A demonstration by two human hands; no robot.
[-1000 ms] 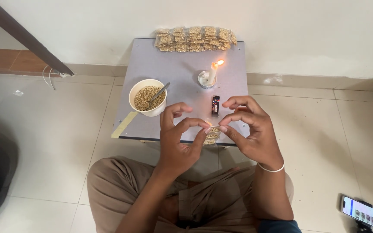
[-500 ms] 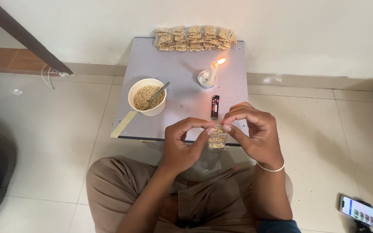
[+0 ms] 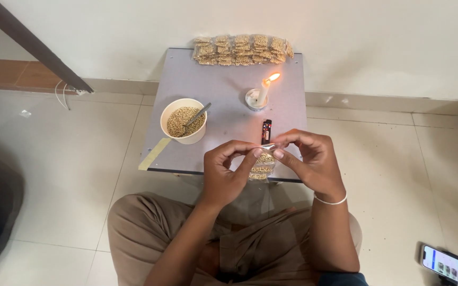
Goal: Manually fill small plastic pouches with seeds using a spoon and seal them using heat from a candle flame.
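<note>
1. We saw the left hand (image 3: 228, 172) and right hand (image 3: 307, 159) both pinching the top edge of a small clear pouch of grain (image 3: 262, 165), held upright over the near edge of the grey table (image 3: 223, 90).
2. A black lighter (image 3: 266, 131) lay just beyond the pouch.
3. A lit candle (image 3: 263, 91) stood mid-table; a bowl of grain (image 3: 183, 121) with a spoon (image 3: 198, 113) sat left.
4. Filled pouches (image 3: 242, 50) lined the far edge.

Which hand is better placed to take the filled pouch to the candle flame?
Probably right. The right hand pinches the pouch top and lies nearer the candle; the left hand sits toward the bowl.
</note>
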